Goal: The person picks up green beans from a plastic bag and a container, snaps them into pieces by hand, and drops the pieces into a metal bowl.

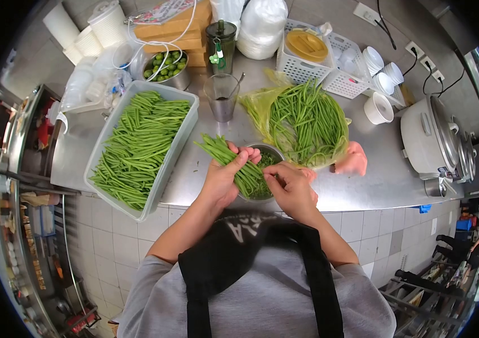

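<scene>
My left hand (226, 176) is closed around a bunch of green beans (217, 147), which slants across the metal bowl (279, 151). Thumb and fingers of my right hand (297, 188) are pinched together at the bunch's right side, at the end of a bean. Small green bits lie inside the bowl, partly hidden under both hands. Left of them, a clear plastic tub (194, 110) holds a big heap of green beans. Beyond my right hand, an open yellow plastic bag (259, 111) contains more long beans.
A pink cloth-like item (353, 159) lies right of the bag. Behind the bowl stands a clear cup (222, 96) with a spoon. Along the back are a pot of green limes (166, 67), a dark tumbler (221, 45) and white baskets (305, 66). A rice cooker (419, 132) stands right.
</scene>
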Tool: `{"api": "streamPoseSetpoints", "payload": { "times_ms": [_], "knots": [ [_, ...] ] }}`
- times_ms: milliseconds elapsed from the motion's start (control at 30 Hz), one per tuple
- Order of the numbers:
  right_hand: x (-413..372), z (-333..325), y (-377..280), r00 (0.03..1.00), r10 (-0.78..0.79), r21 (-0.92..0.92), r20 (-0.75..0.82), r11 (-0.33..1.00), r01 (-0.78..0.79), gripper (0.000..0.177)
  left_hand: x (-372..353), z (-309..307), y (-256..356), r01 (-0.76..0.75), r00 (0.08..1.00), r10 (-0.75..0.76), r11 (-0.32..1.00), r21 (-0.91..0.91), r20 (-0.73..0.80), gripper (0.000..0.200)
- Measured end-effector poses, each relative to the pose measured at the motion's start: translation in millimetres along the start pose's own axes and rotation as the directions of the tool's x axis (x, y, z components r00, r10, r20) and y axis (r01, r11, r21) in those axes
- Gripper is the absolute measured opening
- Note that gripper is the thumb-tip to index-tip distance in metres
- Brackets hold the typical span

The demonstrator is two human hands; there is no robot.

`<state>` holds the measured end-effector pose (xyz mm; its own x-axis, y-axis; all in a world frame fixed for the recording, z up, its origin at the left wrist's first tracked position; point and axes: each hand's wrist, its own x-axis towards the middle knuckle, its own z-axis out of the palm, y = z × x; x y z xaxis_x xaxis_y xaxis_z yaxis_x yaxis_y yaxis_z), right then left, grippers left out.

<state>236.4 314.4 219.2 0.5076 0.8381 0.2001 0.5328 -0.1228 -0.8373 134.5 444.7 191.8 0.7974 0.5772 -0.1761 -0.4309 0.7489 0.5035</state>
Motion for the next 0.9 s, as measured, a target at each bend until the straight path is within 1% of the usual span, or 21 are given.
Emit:
{"api": "streamPoseSetpoints", "payload": {
  "times_ms": [200,300,400,433,500,600,700,800,833,900],
  "knots": [
    [-3.1,4.9,-8.8,0.997,0.082,-0.021,0.014,0.996,-0.081,0.01,-7.0,0.2,0.3,-0.041,0.999,0.039,0.998,0.048,0.033,0.017],
    [-8.1,16.2,6.8,0.997,0.053,0.041,-0.054,0.998,-0.051,0.009,-10.8,-0.9,0.5,-0.037,0.998,0.032,0.995,0.094,0.062,0.018],
    [-10.2,25.0,17.0,0.956,0.292,0.272,-0.041,0.924,-0.271,0.007,-14.6,-5.6,1.8,-0.024,0.995,0.01,0.99,0.141,0.103,0.018],
    [-8.9,25.2,16.5,0.933,0.361,0.4,-0.002,0.855,-0.33,0.007,-15.8,-6.8,2.3,-0.028,0.994,0.011,0.988,0.151,0.11,0.018],
    [-5.1,25.7,14.5,0.875,0.473,0.623,0.102,0.656,-0.427,0.006,-17.3,-8.9,4.7,-0.027,0.994,0.011,0.988,0.153,0.104,0.018],
    [-6.3,33.5,8.4,0.884,0.466,0.653,0.04,0.657,-0.376,0.005,-19.4,-12.3,7.9,-0.017,0.997,0.006,0.989,0.147,0.075,0.018],
    [-7.7,42.2,10.3,0.907,0.349,0.5,-0.235,0.844,-0.195,0.003,-20.6,-18.3,12.2,-0.017,0.998,0.006,0.986,0.164,0.068,0.017],
    [-6.2,42.3,14.1,0.915,0.28,0.433,-0.291,0.891,-0.135,0.003,-20.5,-29.2,14.8,-0.007,0.998,-0.002,0.991,0.131,0.064,0.017],
    [-8.4,46.2,18.9,0.918,0.269,0.449,-0.292,0.886,-0.117,0.006,-19.6,-30.5,15.7,0.001,0.999,-0.007,0.994,0.11,0.053,0.016],
    [-16.6,47.6,25.0,0.951,0.269,0.383,-0.151,0.903,-0.194,0.007,-16.9,-32.1,14.3,-0.003,0.999,-0.001,0.997,0.078,0.052,0.016]
  ]
}}
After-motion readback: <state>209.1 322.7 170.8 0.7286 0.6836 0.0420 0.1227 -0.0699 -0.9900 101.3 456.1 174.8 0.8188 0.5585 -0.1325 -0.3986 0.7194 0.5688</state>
